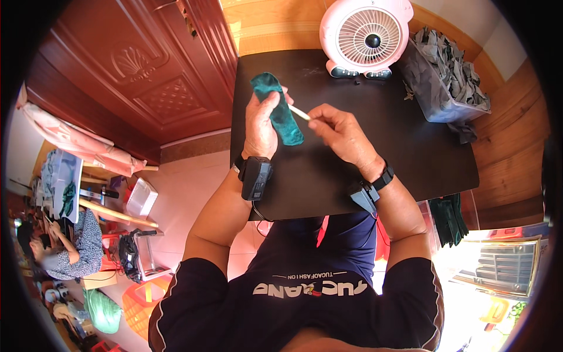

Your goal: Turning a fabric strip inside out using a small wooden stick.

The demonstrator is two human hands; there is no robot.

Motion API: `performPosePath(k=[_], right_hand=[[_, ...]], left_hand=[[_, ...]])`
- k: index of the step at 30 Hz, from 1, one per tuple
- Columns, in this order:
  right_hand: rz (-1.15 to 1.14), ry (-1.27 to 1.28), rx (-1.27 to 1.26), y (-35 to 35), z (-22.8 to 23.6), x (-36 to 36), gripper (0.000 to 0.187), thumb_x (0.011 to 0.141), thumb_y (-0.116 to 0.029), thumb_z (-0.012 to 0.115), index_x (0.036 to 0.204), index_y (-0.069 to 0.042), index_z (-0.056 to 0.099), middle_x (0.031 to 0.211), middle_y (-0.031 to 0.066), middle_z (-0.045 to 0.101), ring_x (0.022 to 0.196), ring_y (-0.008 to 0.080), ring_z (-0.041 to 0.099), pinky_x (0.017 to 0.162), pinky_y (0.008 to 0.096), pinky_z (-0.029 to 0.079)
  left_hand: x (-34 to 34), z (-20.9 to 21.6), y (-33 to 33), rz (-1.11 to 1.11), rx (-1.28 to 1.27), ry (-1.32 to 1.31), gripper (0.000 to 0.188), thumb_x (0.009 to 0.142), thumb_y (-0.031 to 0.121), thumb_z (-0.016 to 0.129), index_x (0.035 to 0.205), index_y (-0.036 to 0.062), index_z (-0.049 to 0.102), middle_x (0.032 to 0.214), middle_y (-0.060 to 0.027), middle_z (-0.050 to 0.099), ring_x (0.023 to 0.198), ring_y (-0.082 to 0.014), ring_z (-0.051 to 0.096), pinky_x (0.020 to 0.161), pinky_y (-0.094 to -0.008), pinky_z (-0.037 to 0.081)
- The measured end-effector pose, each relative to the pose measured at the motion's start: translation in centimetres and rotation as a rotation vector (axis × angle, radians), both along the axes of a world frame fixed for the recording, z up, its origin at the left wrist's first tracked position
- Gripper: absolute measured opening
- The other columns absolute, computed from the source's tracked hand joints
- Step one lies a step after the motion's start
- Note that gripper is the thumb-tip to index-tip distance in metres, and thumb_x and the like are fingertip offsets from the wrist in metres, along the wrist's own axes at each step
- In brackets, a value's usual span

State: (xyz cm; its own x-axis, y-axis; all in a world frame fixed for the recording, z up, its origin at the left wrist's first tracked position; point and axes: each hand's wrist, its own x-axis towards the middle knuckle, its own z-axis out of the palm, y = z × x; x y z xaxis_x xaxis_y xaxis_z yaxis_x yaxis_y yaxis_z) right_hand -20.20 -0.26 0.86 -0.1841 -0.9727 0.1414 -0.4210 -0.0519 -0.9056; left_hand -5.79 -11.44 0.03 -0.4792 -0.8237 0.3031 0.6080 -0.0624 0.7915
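Head view: our left hand (262, 123) is closed round the green cloth (285, 121), thumb across its front, holding it above the bench (328, 182). Our right hand (340, 134) has its fingers curled in, thumb and fingertips pinching the outer end of the white stick (299, 112), whose other end meets the cloth's edge. We cannot tell whether it goes inside. The cloth already forms a narrow strip; we judge this piece unfinished. Dark green strips (448, 220) hang beside the bench, whether done or waiting we cannot say.
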Motion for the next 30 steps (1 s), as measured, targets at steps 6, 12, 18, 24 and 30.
performPosePath(k=[6,12,18,24,30], right_hand=[[-0.096,-0.098,-0.246,-0.5,-0.3,-0.2,0.012,0.089,-0.009,0.062,0.099,-0.003,0.066,0.069,0.0026,0.058,0.063,0.0084,0.051,0.059,0.0252,0.044],[-0.163,0.220,-0.406,-0.3,0.6,-0.1,0.012,0.086,-0.008,0.065,0.095,-0.003,0.068,0.081,0.0099,0.067,0.066,0.0182,0.062,0.061,0.0277,0.048],[-0.162,0.301,-0.527,-0.2,0.2,0.0,0.011,0.088,-0.009,0.063,0.095,-0.003,0.067,0.075,0.0061,0.064,0.063,0.0151,0.058,0.059,0.0270,0.046],[0.102,-0.441,-0.121,-0.5,-0.7,-0.3,0.013,0.094,-0.015,0.059,0.096,-0.003,0.064,0.071,-0.0055,0.053,0.065,0.0042,0.045,0.059,0.0207,0.040],[-0.053,-0.067,-0.333,-0.6,-0.2,-0.5,0.009,0.090,-0.009,0.062,0.095,-0.001,0.064,0.077,-0.0002,0.062,0.071,0.0060,0.055,0.066,0.0219,0.047]], left_hand=[[0.1,-0.3,-0.1,-0.105,-0.034,-0.185,0.011,0.083,0.011,0.056,0.090,0.0031,0.060,0.083,0.0027,0.056,0.075,-0.0063,0.050,0.070,-0.0232,0.040],[0.3,-1.3,-1.0,0.002,-0.292,-0.376,0.012,0.079,0.011,0.052,0.078,0.0011,0.059,0.061,-0.0019,0.055,0.055,-0.0135,0.051,0.054,-0.0302,0.040],[0.6,1.0,1.0,0.151,-0.809,-0.782,0.015,0.077,0.015,0.049,0.073,0.0022,0.055,0.064,-0.0212,0.054,0.061,-0.0426,0.053,0.056,-0.0499,0.042],[1.0,1.8,1.8,0.191,-0.860,-0.875,0.014,0.078,0.015,0.050,0.078,0.0036,0.058,0.064,-0.0192,0.058,0.064,-0.0415,0.057,0.058,-0.0495,0.044],[0.1,0.3,1.2,0.115,-0.605,-0.485,0.030,0.081,0.015,0.052,0.107,0.0010,0.059,0.086,-0.0133,0.063,0.079,-0.0255,0.062,0.066,-0.0353,0.048]])
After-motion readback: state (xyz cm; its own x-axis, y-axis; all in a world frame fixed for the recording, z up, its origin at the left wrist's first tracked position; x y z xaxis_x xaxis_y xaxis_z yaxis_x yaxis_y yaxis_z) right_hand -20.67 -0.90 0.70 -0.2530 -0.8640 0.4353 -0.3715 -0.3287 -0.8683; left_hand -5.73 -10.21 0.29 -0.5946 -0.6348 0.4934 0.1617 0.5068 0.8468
